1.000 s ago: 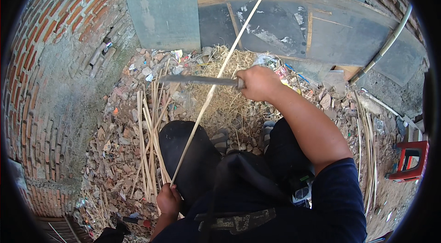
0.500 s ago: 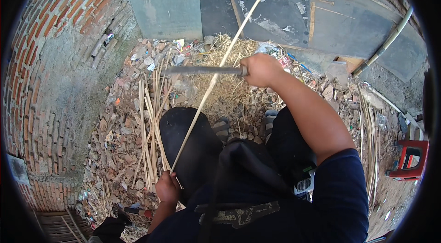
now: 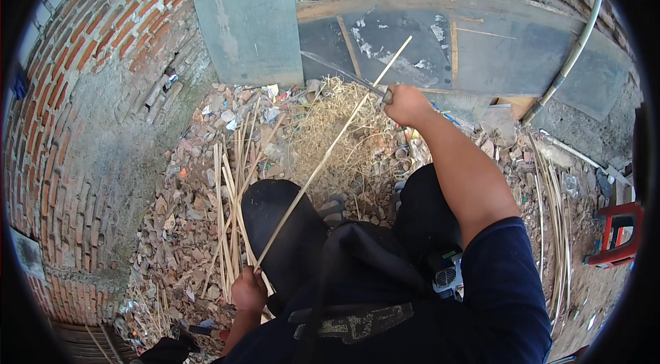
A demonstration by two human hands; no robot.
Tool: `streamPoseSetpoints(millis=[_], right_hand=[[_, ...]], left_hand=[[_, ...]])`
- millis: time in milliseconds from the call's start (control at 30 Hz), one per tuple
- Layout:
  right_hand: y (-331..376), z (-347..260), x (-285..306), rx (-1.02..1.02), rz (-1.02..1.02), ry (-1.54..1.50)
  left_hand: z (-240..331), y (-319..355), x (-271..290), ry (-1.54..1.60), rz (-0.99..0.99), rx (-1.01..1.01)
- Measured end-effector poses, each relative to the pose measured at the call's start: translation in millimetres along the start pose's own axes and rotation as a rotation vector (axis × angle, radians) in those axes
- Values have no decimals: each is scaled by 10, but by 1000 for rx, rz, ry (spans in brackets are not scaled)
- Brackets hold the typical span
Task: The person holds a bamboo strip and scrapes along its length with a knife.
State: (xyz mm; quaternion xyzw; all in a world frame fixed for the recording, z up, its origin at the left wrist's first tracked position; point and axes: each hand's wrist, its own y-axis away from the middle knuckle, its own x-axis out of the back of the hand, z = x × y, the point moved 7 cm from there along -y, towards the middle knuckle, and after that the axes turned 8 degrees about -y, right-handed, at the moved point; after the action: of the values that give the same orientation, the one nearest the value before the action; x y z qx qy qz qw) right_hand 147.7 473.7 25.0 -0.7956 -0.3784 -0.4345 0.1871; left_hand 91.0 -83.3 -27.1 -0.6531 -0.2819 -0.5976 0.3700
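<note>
Blade drawn along a long bamboo strip, seated over rubble.

The bamboo strip ran from lower left to upper centre of the frame. The right hand, upper centre, was clenched on the knife; the left hand, lower left, gripped the strip's near end. Judged best practice: steady butt, shallow blade angle, strokes away from the black-clad knee.

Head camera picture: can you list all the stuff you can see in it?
long cane strip: one, pale tan, slanting across the lap
knife: one, grey blade, against the strip's upper part
cut strips: a bundle, pale tan, on the rubble at left
dry shavings: a heap, straw yellow, ahead of the knees
brick wall: one, red, left
stool: one, red, far right
left hand: holds the strip's lower end
right hand: grips the knife
</note>
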Motion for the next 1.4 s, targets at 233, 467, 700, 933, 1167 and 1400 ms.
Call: streamPoseSetpoints(millis=[233,467,700,933,1167,1400], right_hand=[[435,-821,-171,248,-163,81],[-6,-188,-72,103,4,-31],[57,-258,-167,172,-152,18],[-47,177,132,-16,159,-389],[110,-148,42,-17,-39,-993],[98,-370,-27,92,-79,-1284]], left_hand=[[-143,118,-218,126,-65,39],[-74,0,-170,93,-48,54],[-81,-11,-62,40,13,24],[-134,-45,-86,166,-123,-32],[-276,-37,-194,427,-302,23],[-370,-32,-207,730,-457,106]])
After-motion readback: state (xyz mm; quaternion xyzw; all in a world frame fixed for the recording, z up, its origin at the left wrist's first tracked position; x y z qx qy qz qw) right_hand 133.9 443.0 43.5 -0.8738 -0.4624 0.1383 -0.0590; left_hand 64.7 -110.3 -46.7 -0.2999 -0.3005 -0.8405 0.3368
